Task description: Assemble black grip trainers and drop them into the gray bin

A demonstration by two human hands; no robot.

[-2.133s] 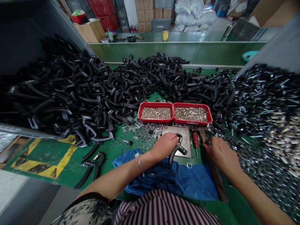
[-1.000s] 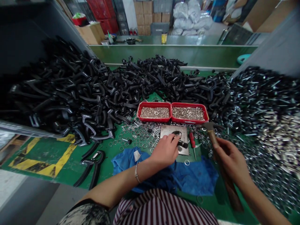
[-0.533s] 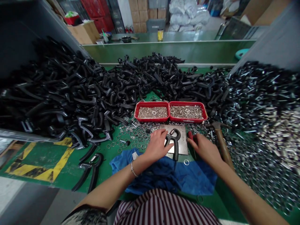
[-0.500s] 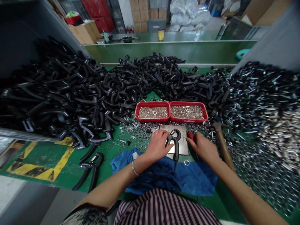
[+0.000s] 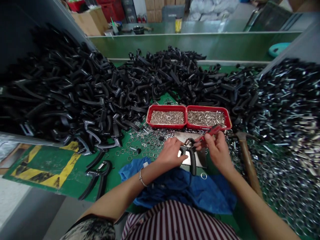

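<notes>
My left hand (image 5: 172, 152) is closed on a black hand gripper (image 5: 191, 157) that lies on a small metal plate (image 5: 200, 159). My right hand (image 5: 217, 149) holds a red-handled screwdriver (image 5: 211, 131), tip pointing down at the top of the hand gripper. A wooden-handled hammer (image 5: 247, 158) lies on the table just right of my right hand. Behind the plate stand two red trays, the left red tray (image 5: 166, 117) with small metal parts and the right red tray (image 5: 208, 118) with metal pins.
A big heap of black plastic handles (image 5: 100, 86) fills the left and back. Metal and black parts (image 5: 287, 110) pile up on the right. Loose metal rings (image 5: 147, 143) lie on the green table, a blue cloth (image 5: 185, 190) near my body, an assembled hand gripper (image 5: 98, 175) at left.
My right hand put down the hammer, which now lies at the right, and picked up the red screwdriver. My left hand stayed on the hand gripper on the plate.
</notes>
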